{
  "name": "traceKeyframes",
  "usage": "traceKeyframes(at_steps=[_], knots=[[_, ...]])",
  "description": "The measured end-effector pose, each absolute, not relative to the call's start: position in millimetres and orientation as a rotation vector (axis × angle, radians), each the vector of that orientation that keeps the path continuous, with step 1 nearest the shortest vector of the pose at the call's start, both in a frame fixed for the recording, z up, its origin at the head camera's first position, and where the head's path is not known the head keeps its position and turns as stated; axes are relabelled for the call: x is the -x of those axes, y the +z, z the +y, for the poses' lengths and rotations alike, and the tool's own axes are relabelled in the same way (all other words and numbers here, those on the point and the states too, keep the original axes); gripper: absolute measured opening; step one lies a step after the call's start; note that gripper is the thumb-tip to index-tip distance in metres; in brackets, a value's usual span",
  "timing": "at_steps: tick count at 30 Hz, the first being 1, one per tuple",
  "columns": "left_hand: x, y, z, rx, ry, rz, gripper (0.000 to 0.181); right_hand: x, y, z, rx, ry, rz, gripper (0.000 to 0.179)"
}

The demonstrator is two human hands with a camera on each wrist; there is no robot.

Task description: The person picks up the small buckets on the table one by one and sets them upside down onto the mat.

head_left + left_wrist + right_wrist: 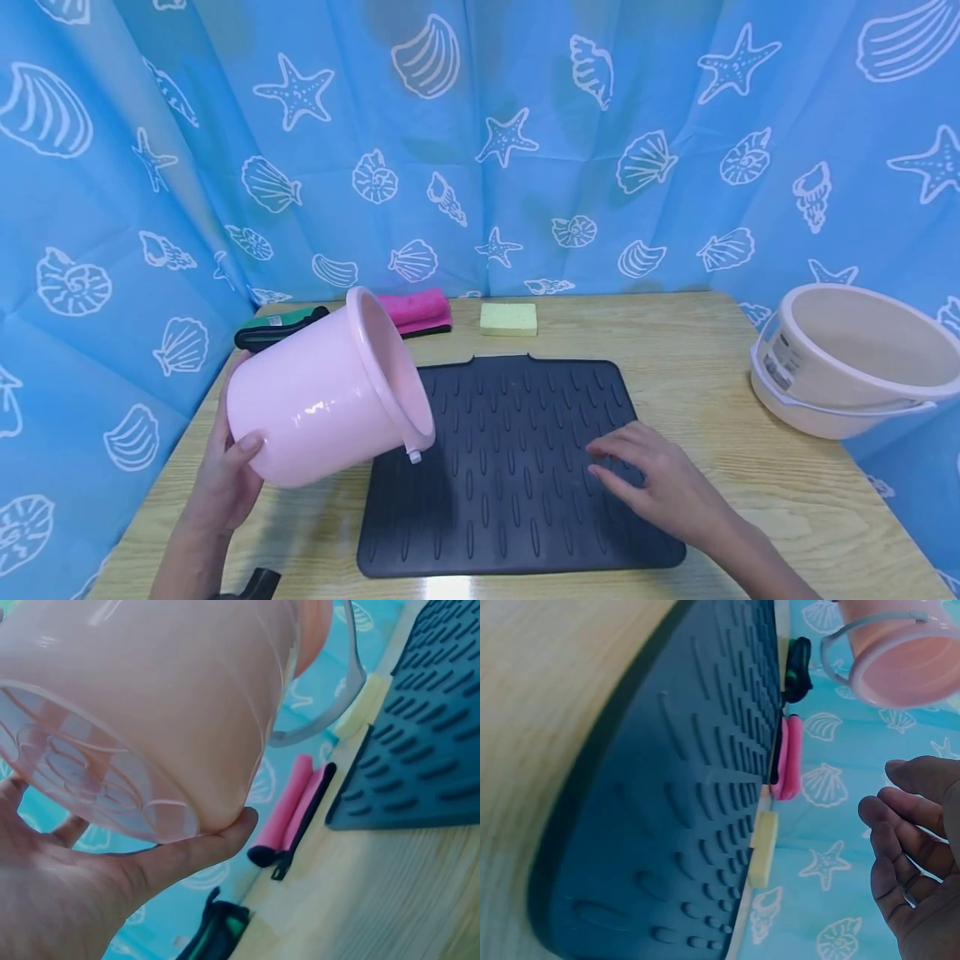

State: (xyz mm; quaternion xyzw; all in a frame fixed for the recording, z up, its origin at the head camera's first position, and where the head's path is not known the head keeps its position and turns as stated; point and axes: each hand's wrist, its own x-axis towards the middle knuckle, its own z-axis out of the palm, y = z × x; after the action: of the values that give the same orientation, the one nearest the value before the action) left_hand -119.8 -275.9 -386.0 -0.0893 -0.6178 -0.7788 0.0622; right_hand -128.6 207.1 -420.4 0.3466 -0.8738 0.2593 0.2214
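A pink bucket [315, 400] is tilted on its side in the air, its mouth turned to the right. My left hand [232, 467] grips it near its base, and the thumb [225, 836] presses the bottom edge in the left wrist view. The bucket's grey handle [330, 716] hangs along its rim. My right hand [652, 479] hovers over the right part of the black ridged mat [517, 467] and holds nothing. Its fingers [892, 810] are loosely bent and apart from the bucket, as the right wrist view shows.
A cream bucket [795, 367] with a handle stands at the table's right edge. Along the back lie a yellow sponge [508, 319], a folded pink cloth [420, 310] and a green-and-black folded item [281, 325]. A blue shell-print curtain [480, 192] surrounds the wooden table [720, 400].
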Motion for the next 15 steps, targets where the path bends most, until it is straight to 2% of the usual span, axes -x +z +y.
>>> traceKeyframes(at_steps=[15], knots=[[110.6, -381.2, -303.9, 0.22, -2.278, -1.938, 0.078, 120.7, -436.1, 212.4, -0.913, 0.676, -2.52, 0.027]])
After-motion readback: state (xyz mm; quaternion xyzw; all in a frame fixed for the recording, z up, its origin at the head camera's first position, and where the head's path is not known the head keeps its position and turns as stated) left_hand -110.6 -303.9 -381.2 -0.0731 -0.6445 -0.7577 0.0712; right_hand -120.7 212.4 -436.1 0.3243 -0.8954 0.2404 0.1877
